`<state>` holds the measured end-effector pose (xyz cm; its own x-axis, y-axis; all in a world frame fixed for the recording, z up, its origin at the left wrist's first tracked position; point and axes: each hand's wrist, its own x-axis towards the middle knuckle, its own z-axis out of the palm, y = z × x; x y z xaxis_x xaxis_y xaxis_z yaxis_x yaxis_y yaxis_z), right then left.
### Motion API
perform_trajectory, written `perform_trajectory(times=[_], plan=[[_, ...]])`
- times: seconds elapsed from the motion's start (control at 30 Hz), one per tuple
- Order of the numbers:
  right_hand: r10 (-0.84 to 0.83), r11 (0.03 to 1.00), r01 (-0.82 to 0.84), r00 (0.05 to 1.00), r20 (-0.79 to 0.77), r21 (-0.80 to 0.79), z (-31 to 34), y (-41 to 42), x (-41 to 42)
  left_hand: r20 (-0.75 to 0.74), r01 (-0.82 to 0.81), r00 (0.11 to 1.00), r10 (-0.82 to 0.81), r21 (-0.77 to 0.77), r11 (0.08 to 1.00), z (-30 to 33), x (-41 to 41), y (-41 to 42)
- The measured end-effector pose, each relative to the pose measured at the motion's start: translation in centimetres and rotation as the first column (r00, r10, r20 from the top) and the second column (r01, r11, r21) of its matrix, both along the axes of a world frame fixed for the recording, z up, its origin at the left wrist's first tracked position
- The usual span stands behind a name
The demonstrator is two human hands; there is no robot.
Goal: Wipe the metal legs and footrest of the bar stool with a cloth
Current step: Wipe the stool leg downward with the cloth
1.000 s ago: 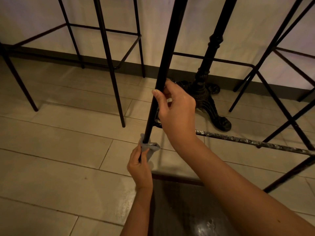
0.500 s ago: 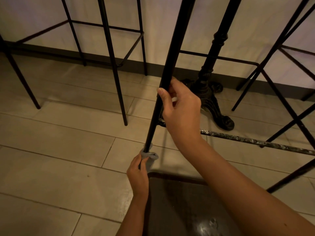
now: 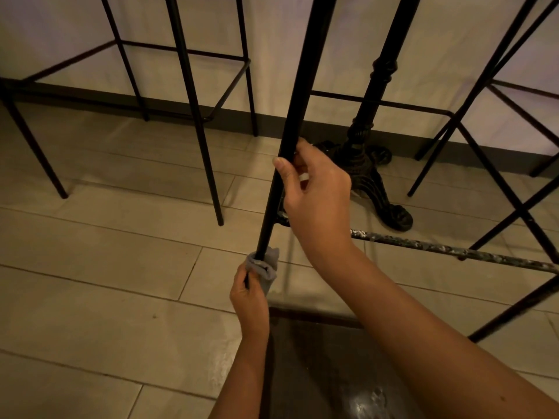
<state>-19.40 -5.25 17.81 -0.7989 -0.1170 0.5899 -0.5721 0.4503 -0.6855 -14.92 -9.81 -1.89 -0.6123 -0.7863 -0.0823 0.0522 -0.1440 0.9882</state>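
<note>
A black metal stool leg [image 3: 290,131] slants from the top centre down to the floor. My right hand [image 3: 314,195] grips it at mid-height. My left hand [image 3: 249,294] is closed on a small grey cloth [image 3: 266,266] wrapped around the bottom end of that leg, whose foot is hidden by the cloth. The scuffed, paint-chipped footrest bar [image 3: 447,251] runs right from the leg behind my right wrist. The stool's dark seat [image 3: 332,373] lies low in the picture under my arms.
Another black stool frame [image 3: 193,116] stands to the left, and crossing stool legs [image 3: 496,176] fill the right. An ornate cast-iron table base [image 3: 372,164] stands behind my right hand. Tiled floor [image 3: 90,267] meets a pale wall with a dark skirting board [image 3: 181,110].
My left hand with the cloth has slid slightly further down the leg toward its foot. My right hand has kept its grip on the leg.
</note>
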Motion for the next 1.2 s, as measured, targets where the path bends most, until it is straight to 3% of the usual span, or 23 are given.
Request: perform_trajectory(times=[0.23, 0.3, 0.43, 0.57, 0.73, 0.9, 1.03, 1.2], plan=[[-0.011, 1.000, 0.010, 1.000, -0.025, -0.023, -0.3, -0.2, -0.1, 0.001, 0.036, 0.999, -0.036, 0.143, 0.989, 1.7, -0.5, 0.2], [-0.010, 1.000, 0.010, 1.000, -0.027, -0.024, -0.3, -0.1, -0.1, 0.048, 0.058, 0.997, -0.061, 0.051, 0.997, 1.5, -0.3, -0.6], [0.016, 1.000, -0.016, 0.999, -0.028, 0.008, -0.2, 0.1, -0.1, 0.224, 0.079, 0.975, -0.011, -0.297, 0.952, -0.3, 0.3, -2.6], [0.030, 0.999, -0.030, 0.999, -0.017, 0.017, 0.0, 0.3, -0.2, 0.372, 0.024, 0.920, 0.125, -0.370, 0.929, 0.1, 1.5, -2.5], [0.024, 1.000, -0.023, 1.000, -0.005, 0.018, 0.0, 0.3, -0.3, 0.241, -0.046, 0.964, 0.112, -0.264, 0.964, 3.7, 2.1, -0.6], [0.023, 1.000, -0.023, 1.000, -0.001, 0.019, 0.1, 0.2, -0.1, 0.097, 0.018, 0.995, 0.007, -0.259, 0.966, 6.3, 2.2, 2.7], [0.021, 0.999, -0.021, 1.000, 0.001, 0.030, 0.2, 0.2, -0.2, -0.014, -0.086, 0.996, 0.085, -0.161, 0.983, 5.9, 1.2, 2.7], [0.018, 1.000, -0.018, 1.000, -0.009, 0.009, 0.0, 0.2, -0.3, -0.055, -0.175, 0.984, 0.167, -0.237, 0.956, 4.1, 0.1, 1.5]])
